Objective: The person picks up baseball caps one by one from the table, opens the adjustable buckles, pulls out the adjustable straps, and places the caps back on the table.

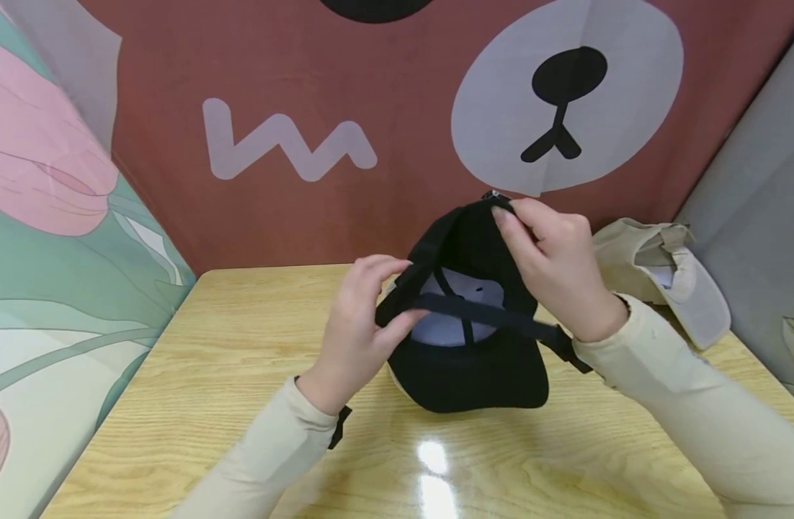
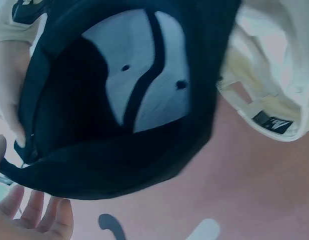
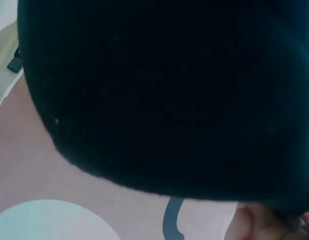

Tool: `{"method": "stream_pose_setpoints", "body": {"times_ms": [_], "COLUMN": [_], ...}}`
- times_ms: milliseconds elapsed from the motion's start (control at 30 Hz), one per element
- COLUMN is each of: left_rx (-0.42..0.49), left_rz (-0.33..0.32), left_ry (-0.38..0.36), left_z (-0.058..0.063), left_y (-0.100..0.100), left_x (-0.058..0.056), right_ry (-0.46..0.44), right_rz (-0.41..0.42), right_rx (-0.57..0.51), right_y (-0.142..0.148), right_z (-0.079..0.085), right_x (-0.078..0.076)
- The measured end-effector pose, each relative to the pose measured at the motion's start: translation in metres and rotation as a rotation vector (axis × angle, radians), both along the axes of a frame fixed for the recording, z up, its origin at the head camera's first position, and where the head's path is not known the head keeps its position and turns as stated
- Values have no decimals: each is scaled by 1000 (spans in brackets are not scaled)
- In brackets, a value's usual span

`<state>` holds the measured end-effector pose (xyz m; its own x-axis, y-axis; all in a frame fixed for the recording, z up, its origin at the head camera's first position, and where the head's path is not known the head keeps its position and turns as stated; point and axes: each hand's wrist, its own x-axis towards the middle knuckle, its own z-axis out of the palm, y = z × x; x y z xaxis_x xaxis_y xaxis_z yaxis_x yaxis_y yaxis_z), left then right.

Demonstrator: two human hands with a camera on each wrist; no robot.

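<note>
A black cap (image 1: 481, 375) is held above the table with its hollow inside facing me; a pale grey lining patch shows within. My left hand (image 1: 364, 317) pinches its left edge between fingers and thumb. At the top right edge, beside a small buckle, my right hand (image 1: 559, 252) pinches the fabric. A dark strap (image 1: 475, 310) crosses the opening from the left thumb toward the right wrist; where its right end stops is unclear. In the left wrist view the cap's inside (image 2: 79, 95) shows above the left fingers (image 2: 37, 212). Black fabric (image 3: 159, 100) fills most of the right wrist view.
A beige cap (image 1: 689, 288) lies at the table's right back corner, by the grey side wall. The wooden table (image 1: 241, 360) meets a reddish-brown cloth backdrop (image 1: 293, 223) with a cartoon face. A flower-patterned cloth (image 1: 47, 288) hangs at the left.
</note>
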<state>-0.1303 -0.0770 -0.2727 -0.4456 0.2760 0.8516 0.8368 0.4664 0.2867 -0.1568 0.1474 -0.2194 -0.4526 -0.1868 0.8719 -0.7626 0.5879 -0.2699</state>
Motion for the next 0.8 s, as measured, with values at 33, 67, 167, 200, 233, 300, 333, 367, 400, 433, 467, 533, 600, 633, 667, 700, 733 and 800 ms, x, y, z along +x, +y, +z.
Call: {"method": "stream_pose_setpoints", "body": {"times_ms": [33,67,167,200,233,300,333,367,400,433,467,533,600,633,667,700,733,800], "left_rx": [-12,-23,-41,-41,-41,-38,-35,-30,-25,-19,-11,11,43,61,78,95,111,134], "left_rz": [4,10,34,47,58,80,89,96,101,105,108,106,90,81,74,67,60,63], "left_ry": [-14,-30,-102,-132,-160,-219,-244,-269,-292,-317,-346,-419,-513,-562,-612,-658,-699,-751], "left_z": [-2,-4,-12,-15,-18,-23,-26,-28,-30,-31,-32,-34,-36,-37,-38,-39,-40,-42], "left_y": [0,-1,-4,-5,-6,-9,-10,-11,-12,-13,-13,-13,-13,-13,-13,-13,-13,-14], "left_x": [0,0,0,1,1,1,1,0,0,0,1,2,2,2,3,2,2,3], "right_ry": [-7,-16,-21,-20,-22,-27,-30,-32,-35,-37,-36,-34,-31,-28,-27,-26,-25,-24], "right_rz": [-2,3,9,12,14,19,23,22,26,27,30,36,42,43,45,46,46,47], "right_rx": [-6,-15,-24,-26,-30,-35,-37,-39,-41,-43,-44,-50,-56,-57,-58,-59,-59,-58], "right_y": [0,0,1,2,2,3,3,4,4,5,5,6,7,7,7,8,8,8], "right_z": [0,1,2,3,3,4,4,4,4,3,3,3,2,2,2,2,2,2], "right_x": [1,1,2,3,3,4,4,4,4,5,5,5,5,5,5,5,5,6]}}
